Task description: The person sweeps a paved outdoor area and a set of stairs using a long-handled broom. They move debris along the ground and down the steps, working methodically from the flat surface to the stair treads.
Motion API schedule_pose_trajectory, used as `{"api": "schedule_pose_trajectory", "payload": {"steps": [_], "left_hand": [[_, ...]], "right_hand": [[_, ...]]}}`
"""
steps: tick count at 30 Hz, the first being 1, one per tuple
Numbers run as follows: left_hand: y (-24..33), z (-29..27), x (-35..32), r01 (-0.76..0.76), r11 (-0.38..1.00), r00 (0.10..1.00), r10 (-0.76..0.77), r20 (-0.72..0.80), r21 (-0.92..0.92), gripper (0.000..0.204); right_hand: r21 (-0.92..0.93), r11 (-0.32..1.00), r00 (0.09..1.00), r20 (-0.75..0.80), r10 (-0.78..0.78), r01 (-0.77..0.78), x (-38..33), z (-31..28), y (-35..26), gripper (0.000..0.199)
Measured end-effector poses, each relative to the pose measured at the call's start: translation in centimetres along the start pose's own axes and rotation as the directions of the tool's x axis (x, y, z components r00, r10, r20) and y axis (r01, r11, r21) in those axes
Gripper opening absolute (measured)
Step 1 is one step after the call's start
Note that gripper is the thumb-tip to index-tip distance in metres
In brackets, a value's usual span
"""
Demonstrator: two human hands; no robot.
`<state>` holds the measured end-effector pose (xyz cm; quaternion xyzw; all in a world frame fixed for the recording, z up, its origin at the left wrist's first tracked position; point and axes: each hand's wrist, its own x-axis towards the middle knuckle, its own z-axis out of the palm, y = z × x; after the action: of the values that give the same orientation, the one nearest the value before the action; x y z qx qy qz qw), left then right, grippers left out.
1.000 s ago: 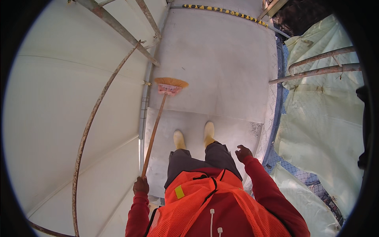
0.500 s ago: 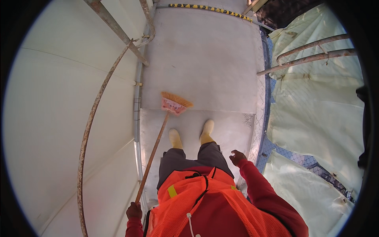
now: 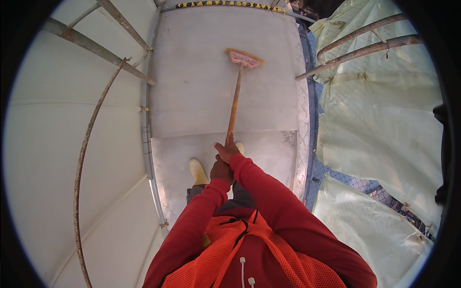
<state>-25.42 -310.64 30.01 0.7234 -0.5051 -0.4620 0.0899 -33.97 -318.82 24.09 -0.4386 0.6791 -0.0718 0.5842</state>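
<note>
Both my hands are wrapped round the wooden handle of a broom [image 3: 235,103], which points away from me. My right hand [image 3: 227,150] grips farther up the handle. Just behind it, nearer my body, my left hand [image 3: 221,170] is closed on the handle's lower part and partly covered by the right wrist. The broom's pinkish head with tan bristles [image 3: 245,58] lies ahead, against the grey floor panel. The handle's near end is hidden by my hands and sleeves.
Grey floor panels [image 3: 201,96] meet at a low seam before my pale boots [image 3: 197,171]. White sheeting [image 3: 48,144] walls the left, with rusty pipes [image 3: 86,43]. Rusty rails [image 3: 355,56] and pale tarpaulin [image 3: 379,120] stand right. A yellow-black striped bar [image 3: 230,4] crosses the far end.
The broom has swung from my left side out to the front and farther ahead. My right hand, free before, has come onto the handle beside the left.
</note>
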Motion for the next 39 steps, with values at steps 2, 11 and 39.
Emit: {"api": "schedule_pose_trajectory", "payload": {"steps": [2, 11, 39], "left_hand": [[3.2, 0.4, -0.2, -0.024, 0.994, 0.974, 0.048, 0.220, -0.111, 0.068], [-14.7, -8.1, -5.6, 0.274, 0.936, 0.935, -0.313, 0.165, 0.221, 0.068], [-1.5, -33.7, 12.3, 0.055, 0.921, 0.889, -0.221, -0.401, -0.385, 0.062]], "right_hand": [[0.149, 0.987, 0.974, -0.207, 0.094, -0.063, 0.1, -3.7, 0.8, 0.092], [-0.170, 0.981, 0.983, -0.173, 0.062, -0.092, -27.6, -16.9, 27.6, 0.070], [-0.310, 0.950, 0.998, -0.056, 0.028, -0.044, -6.3, -13.9, 5.5, 0.069]]}}
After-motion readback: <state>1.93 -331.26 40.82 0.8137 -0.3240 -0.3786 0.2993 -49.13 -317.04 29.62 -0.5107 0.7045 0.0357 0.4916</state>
